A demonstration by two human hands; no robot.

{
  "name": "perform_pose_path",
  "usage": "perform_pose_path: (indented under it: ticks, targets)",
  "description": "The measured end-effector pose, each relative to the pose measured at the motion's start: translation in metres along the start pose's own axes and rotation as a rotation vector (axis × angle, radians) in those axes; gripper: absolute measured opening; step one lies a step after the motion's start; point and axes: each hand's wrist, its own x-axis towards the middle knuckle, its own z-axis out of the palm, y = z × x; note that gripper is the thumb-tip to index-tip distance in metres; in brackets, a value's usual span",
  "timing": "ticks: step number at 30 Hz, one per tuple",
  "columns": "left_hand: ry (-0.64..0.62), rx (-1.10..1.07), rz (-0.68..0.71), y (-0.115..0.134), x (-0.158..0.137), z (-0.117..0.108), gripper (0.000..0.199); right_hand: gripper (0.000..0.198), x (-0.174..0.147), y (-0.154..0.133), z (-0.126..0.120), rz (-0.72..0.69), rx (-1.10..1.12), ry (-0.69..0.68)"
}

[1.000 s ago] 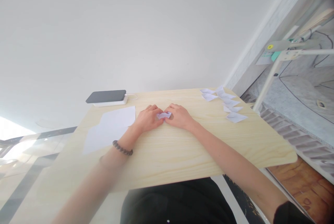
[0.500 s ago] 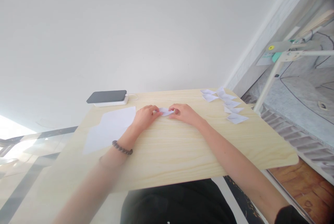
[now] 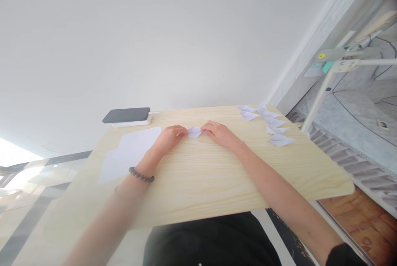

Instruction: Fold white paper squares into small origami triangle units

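Observation:
A small folded white paper piece lies between my hands over the middle of the table. My left hand pinches its left tip between thumb and fingers. At the opposite tip, my right hand grips it the same way. The paper's middle shows, and my fingers cover both ends. Sheets of white paper lie flat to the left, partly beneath my left forearm. Several similar folded paper pieces sit in a group at the right rear.
A dark phone rests on a white block at the back left, with a white cable plugged in. A plain wall rises behind the table. To the right stands a white metal frame.
My left hand has shifted slightly left, toward the paper's outer tip. My right fingers have closed in on the other tip, and more of the paper's middle now shows.

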Motion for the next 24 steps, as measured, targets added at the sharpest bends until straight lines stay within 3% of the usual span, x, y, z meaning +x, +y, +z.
perform_pose_path:
  ticks: [7, 16, 24]
  targets:
    - [0.036, -0.004, 0.06, 0.003, 0.001, -0.002, 0.023, 0.023, 0.0, 0.0, 0.004, -0.028, 0.03, 0.011]
    - [0.089, -0.177, -0.155, 0.01, 0.0, -0.002, 0.021, 0.012, 0.003, 0.002, 0.011, -0.013, 0.119, 0.134]
    - [0.08, -0.179, -0.123, 0.011, 0.001, -0.001, 0.022, 0.014, 0.002, 0.001, 0.01, -0.016, 0.146, 0.147]
